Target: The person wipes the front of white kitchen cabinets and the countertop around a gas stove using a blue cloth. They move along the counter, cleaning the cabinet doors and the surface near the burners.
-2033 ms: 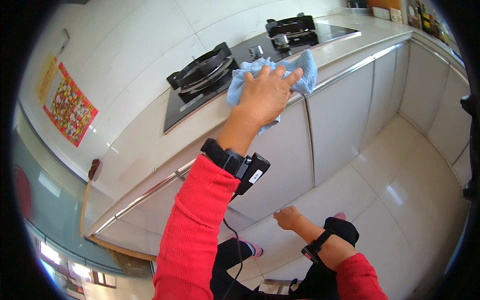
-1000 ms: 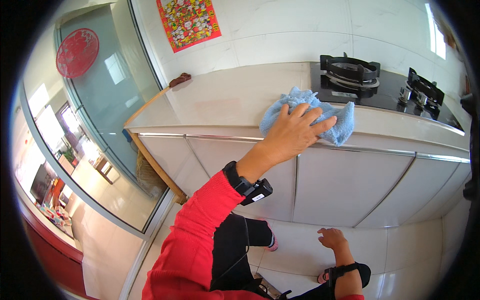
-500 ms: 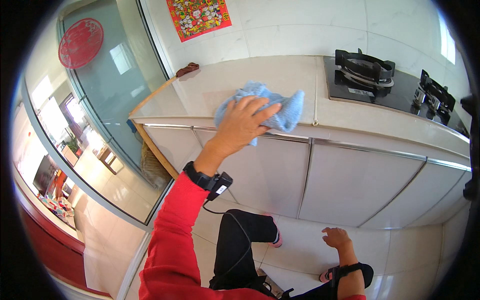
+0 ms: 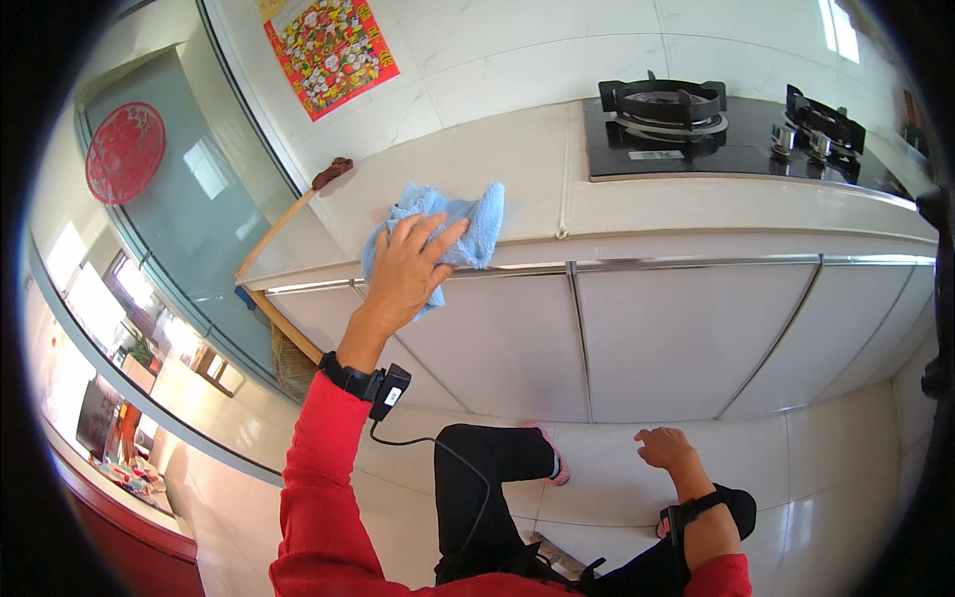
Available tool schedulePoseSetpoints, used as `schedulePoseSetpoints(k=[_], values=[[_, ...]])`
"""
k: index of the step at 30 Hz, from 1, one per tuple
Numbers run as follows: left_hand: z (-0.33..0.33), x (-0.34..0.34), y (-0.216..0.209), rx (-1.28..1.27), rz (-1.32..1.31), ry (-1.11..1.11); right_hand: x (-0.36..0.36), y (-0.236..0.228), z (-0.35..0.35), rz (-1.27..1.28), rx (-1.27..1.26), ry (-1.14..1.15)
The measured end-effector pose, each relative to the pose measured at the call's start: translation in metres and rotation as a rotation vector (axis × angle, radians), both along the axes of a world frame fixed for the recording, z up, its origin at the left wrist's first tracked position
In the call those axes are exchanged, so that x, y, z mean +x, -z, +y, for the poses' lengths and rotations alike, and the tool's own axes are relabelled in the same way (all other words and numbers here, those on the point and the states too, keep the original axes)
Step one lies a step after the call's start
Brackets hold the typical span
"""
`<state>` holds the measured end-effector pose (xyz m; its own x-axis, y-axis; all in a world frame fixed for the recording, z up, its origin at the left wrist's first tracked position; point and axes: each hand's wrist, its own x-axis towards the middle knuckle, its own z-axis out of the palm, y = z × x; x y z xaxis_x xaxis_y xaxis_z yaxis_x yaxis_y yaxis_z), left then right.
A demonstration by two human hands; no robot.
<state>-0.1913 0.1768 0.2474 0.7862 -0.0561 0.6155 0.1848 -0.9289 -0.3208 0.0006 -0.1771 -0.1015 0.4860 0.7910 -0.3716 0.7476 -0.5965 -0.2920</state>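
Observation:
My left hand (image 4: 403,271) presses down with spread fingers on a light blue cloth (image 4: 484,221), which is bunched under the palm. The cloth lies at the front edge of the beige countertop (image 4: 517,204), left of the seam, and one corner hangs over the edge. Low on the right, my right hand (image 4: 664,448) hangs in the air in front of the cabinets, holding nothing, its fingers loosely bent and partly apart. A black strap with a small box (image 4: 388,391) and a cable sits on my left wrist.
A black gas stove (image 4: 686,149) with two burners is set into the counter at the right. A dark brown crumpled thing (image 4: 332,172) lies at the counter's back left corner. White cabinet doors (image 4: 686,338) run below. A glass door (image 4: 189,189) stands at the left.
The whole view has swung, so the counter and stove appear farther left. My left hand and the cloth have moved slightly left along the counter edge. The right hand still hangs free.

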Motion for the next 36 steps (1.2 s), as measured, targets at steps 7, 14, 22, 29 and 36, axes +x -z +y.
schedulePoseSetpoints(k=[7,14,22,29,36], values=[[-0.040,0.032,0.003,0.122,-0.021,0.062,-0.005,-0.004,-0.002,-0.014,0.015,0.001],[-0.082,0.071,0.007,0.198,-0.084,0.131,-0.006,-0.004,-0.006,-0.058,0.046,-0.008],[-0.122,0.112,0.010,0.312,-0.130,0.228,-0.008,-0.006,0.000,-0.033,-0.026,0.001],[-0.162,0.158,0.007,0.523,-0.207,0.293,-0.010,-0.007,0.003,-0.063,0.022,0.011],[-0.215,0.202,0.004,0.537,-0.214,0.359,-0.012,-0.017,0.001,-0.118,0.073,0.027]])
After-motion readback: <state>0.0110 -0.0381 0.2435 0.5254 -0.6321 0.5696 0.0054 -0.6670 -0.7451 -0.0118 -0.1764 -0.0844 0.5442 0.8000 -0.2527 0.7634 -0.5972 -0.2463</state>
